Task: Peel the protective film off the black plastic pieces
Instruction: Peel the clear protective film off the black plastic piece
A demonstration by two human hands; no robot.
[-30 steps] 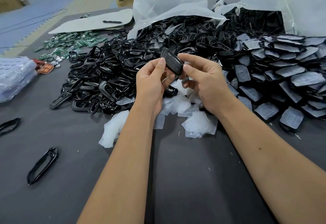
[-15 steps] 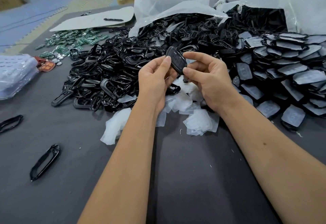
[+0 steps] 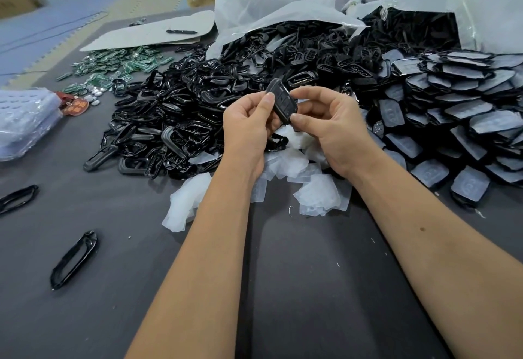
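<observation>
Still | left hand, right hand pinching black piece | raised slightly

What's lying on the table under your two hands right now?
Peeled film scraps lie heaped on the grey table beneath the left hand and right hand. Anything directly under the palms is hidden.

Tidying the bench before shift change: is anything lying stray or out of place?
Yes. Two black frame pieces lie apart from the main pile: one near the left front, another at the left edge. Peeled film scraps are strewn under the hands.
</observation>
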